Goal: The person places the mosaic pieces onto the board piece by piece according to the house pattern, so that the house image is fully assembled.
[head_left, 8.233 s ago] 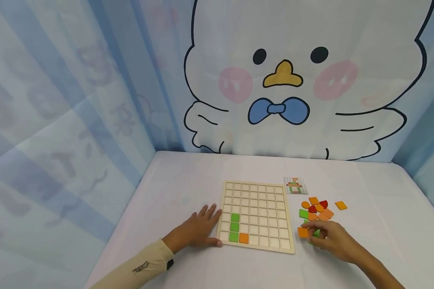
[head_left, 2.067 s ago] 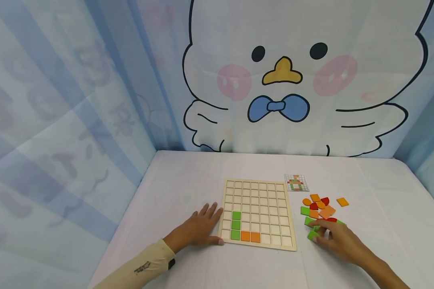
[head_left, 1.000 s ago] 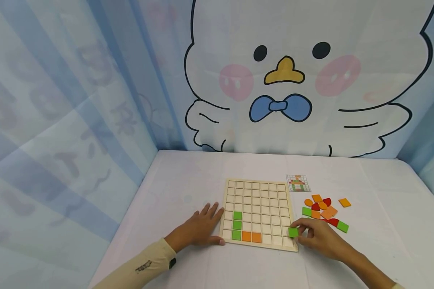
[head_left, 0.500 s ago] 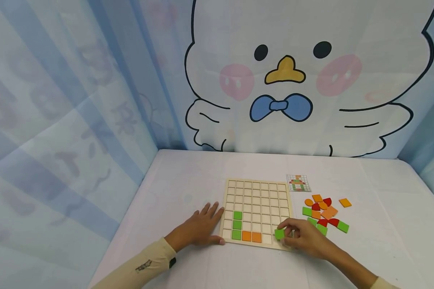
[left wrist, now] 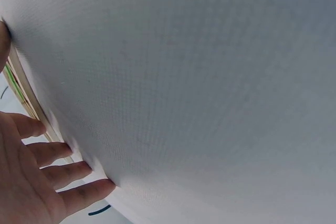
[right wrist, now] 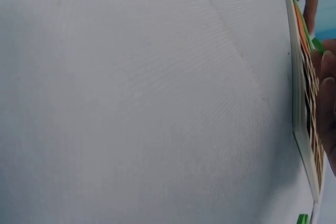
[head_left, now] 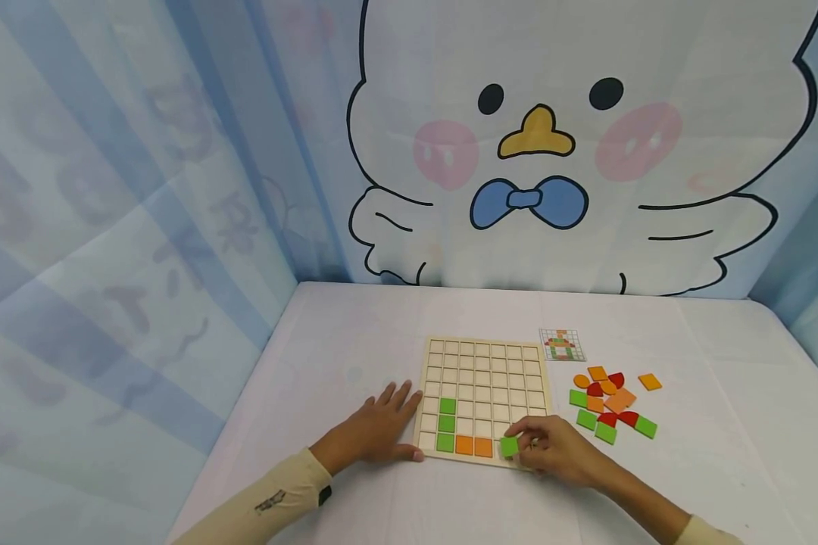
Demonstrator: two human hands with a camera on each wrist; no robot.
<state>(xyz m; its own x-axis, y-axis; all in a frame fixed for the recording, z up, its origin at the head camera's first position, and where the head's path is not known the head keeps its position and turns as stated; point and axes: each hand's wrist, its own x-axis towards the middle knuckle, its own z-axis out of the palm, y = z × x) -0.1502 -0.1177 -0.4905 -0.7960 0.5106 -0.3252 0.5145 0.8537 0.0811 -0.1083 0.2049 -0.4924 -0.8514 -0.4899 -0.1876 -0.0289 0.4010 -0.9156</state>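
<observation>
A wooden grid board (head_left: 487, 382) lies on the white table. Its left part holds a column of green square tiles (head_left: 447, 424), and two orange square tiles (head_left: 473, 446) sit to the right of the lowest one. My right hand (head_left: 552, 450) pinches a green square tile (head_left: 509, 446) over the bottom row, just right of the orange pair. In the right wrist view that green tile (right wrist: 318, 45) is partly hidden by the fingers. My left hand (head_left: 378, 428) lies with fingers spread, touching the board's left edge; the left wrist view shows its fingers (left wrist: 63, 174) extended.
Right of the board lies a loose pile of orange, red and green tiles (head_left: 620, 400), with one orange tile (head_left: 650, 381) apart. A printed pattern card (head_left: 562, 345) lies by the board's upper right corner. A cartoon-printed curtain (head_left: 532, 250) hangs behind the table.
A second orange tile has joined the bottom row. My right hand has since taken a green tile from the pile and carried it left over the board. My left hand has stayed put.
</observation>
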